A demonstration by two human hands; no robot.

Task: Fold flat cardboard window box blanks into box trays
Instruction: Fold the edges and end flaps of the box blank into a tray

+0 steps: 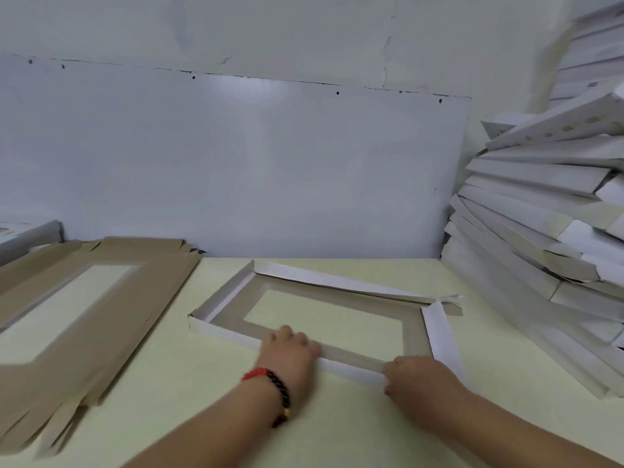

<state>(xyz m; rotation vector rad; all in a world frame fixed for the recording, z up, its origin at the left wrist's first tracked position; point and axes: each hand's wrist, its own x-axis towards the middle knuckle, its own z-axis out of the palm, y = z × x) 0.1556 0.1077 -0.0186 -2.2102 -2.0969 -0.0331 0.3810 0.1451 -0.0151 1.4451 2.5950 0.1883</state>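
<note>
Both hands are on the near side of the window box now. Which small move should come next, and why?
Probably finish this near wall: the left hand and right hand hold it, but it still leans rather than stands. Then the right flap, which lies flat, looks like the next one to raise on the box.

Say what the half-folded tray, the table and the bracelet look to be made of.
Tray: thin cardboard, white matte outside, grey-brown inside, judging by its creased flaps. Table: smooth pale yellow surface, perhaps laminate. Bracelet: dark glossy beads plus a red section; material unclear.
</note>
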